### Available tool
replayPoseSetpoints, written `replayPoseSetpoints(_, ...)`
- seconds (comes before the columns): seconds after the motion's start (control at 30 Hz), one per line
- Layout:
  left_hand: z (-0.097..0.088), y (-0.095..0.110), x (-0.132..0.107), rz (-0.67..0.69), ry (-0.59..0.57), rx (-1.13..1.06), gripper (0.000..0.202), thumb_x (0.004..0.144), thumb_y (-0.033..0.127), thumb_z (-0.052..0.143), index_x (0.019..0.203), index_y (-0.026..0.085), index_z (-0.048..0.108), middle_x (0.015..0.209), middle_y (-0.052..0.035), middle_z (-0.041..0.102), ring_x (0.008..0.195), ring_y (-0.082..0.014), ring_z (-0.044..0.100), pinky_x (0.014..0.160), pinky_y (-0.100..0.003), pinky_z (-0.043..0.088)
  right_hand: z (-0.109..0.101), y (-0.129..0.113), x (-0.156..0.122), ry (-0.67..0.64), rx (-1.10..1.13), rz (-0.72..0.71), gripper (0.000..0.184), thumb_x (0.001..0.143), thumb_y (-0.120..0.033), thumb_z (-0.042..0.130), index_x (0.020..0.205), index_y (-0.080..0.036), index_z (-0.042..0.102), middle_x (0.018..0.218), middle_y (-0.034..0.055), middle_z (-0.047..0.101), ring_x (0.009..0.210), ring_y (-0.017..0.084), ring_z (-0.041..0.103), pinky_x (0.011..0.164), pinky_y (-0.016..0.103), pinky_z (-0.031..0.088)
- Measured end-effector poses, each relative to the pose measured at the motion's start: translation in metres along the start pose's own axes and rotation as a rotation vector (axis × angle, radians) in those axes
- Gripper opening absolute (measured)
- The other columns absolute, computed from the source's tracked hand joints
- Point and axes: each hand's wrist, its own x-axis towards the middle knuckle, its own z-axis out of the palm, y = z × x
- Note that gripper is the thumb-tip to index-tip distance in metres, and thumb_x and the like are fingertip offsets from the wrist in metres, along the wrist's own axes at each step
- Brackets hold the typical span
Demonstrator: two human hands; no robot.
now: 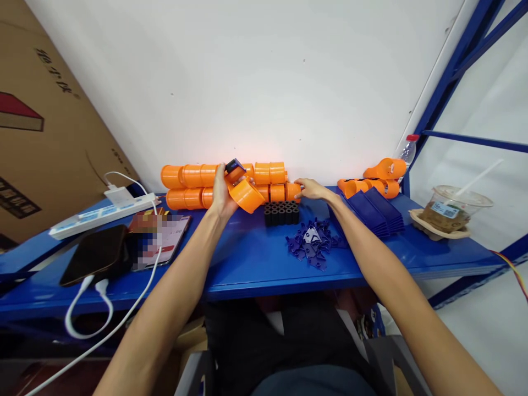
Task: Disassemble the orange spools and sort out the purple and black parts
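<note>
In my left hand (224,192) is an orange plastic part with a round, cup-like end (247,196), tilted over the table. A dark blue and black piece (235,165) stands up at its top, by my thumb. My right hand (312,189) reaches to the right end of the front row, its fingers closed at the last orange cylinder (293,191); the fingertips are partly hidden. Orange cylinders (192,176) lie end to end in two rows along the wall. Just in front stands a block of black tubes (281,213). Small dark blue flat pieces (311,242) lie in a heap nearby.
To the right are fanned blue panels (373,212), more orange parts (385,169), a bottle (409,148) and a drink cup with a straw (449,212). A power strip (103,214), a phone (169,239), a dark device (97,256) and white cables occupy the left.
</note>
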Motion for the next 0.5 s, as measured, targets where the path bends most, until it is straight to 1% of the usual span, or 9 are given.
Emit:
replayPoseSetpoints(0.17,0.001,0.002,0.000,0.009,0.016,0.015,0.041,0.103,0.055,0.048,0.096,0.017,0.064,0.062,-0.0028,0.062,0.053,-0.0189,0.066,0.059,-0.030,0.060,-0.003,0.003,0.000,-0.021,0.086,0.020,0.049,0.082,-0.016,0.077,0.131,-0.014,0.068,0.141,0.0152,0.069,0.125,0.027,0.066,0.105,0.032,0.050)
replayPoseSetpoints(0.2,0.002,0.003,0.000,0.012,0.020,0.016,0.042,0.103,0.054,0.046,0.095,0.017,0.063,0.061,-0.0026,0.061,0.052,-0.0191,0.066,0.059,-0.031,0.060,-0.004,0.003,0.002,-0.001,0.138,0.042,0.049,0.083,-0.017,0.076,0.131,-0.014,0.067,0.141,0.0159,0.069,0.126,0.027,0.066,0.105,0.032,0.050)
replayPoseSetpoints(0.27,0.002,0.005,0.000,0.020,0.029,0.017,0.043,0.104,0.054,0.044,0.093,0.017,0.063,0.061,-0.0025,0.060,0.052,-0.0194,0.066,0.059,-0.031,0.060,-0.008,0.003,0.010,0.097,0.311,0.134,0.042,0.087,-0.019,0.070,0.129,-0.012,0.067,0.138,0.0171,0.070,0.124,0.025,0.067,0.104,0.031,0.050)
replayPoseSetpoints(0.33,0.001,0.008,0.001,0.037,0.036,0.012,0.045,0.104,0.055,0.043,0.092,0.016,0.062,0.060,-0.0025,0.060,0.052,-0.0196,0.066,0.057,-0.031,0.059,-0.011,0.002,0.023,0.202,0.482,0.247,0.032,0.093,-0.020,0.060,0.123,-0.010,0.067,0.129,0.0181,0.074,0.115,0.022,0.069,0.098,0.031,0.052)
replayPoseSetpoints(0.37,0.001,0.010,0.001,0.044,0.037,0.007,0.045,0.104,0.055,0.043,0.092,0.016,0.063,0.060,-0.0027,0.060,0.052,-0.0197,0.066,0.056,-0.030,0.059,-0.012,0.002,0.032,0.230,0.541,0.289,0.028,0.094,-0.020,0.056,0.119,-0.010,0.067,0.123,0.0185,0.076,0.109,0.021,0.070,0.094,0.030,0.053)
replayPoseSetpoints(0.43,-0.001,0.012,0.003,0.050,0.034,-0.010,0.045,0.103,0.055,0.044,0.093,0.016,0.063,0.061,-0.0028,0.061,0.052,-0.0194,0.066,0.056,-0.030,0.058,-0.012,0.001,0.049,0.231,0.591,0.340,0.022,0.094,-0.018,0.054,0.110,-0.008,0.065,0.108,0.0197,0.078,0.096,0.021,0.070,0.085,0.030,0.053)
replayPoseSetpoints(0.5,-0.002,0.013,0.003,0.051,0.038,-0.027,0.045,0.103,0.056,0.045,0.093,0.016,0.064,0.062,-0.0027,0.062,0.053,-0.0189,0.066,0.056,-0.030,0.058,-0.008,0.000,0.064,0.215,0.601,0.376,0.015,0.090,-0.015,0.056,0.100,-0.008,0.065,0.094,0.0196,0.078,0.088,0.022,0.069,0.080,0.031,0.053)
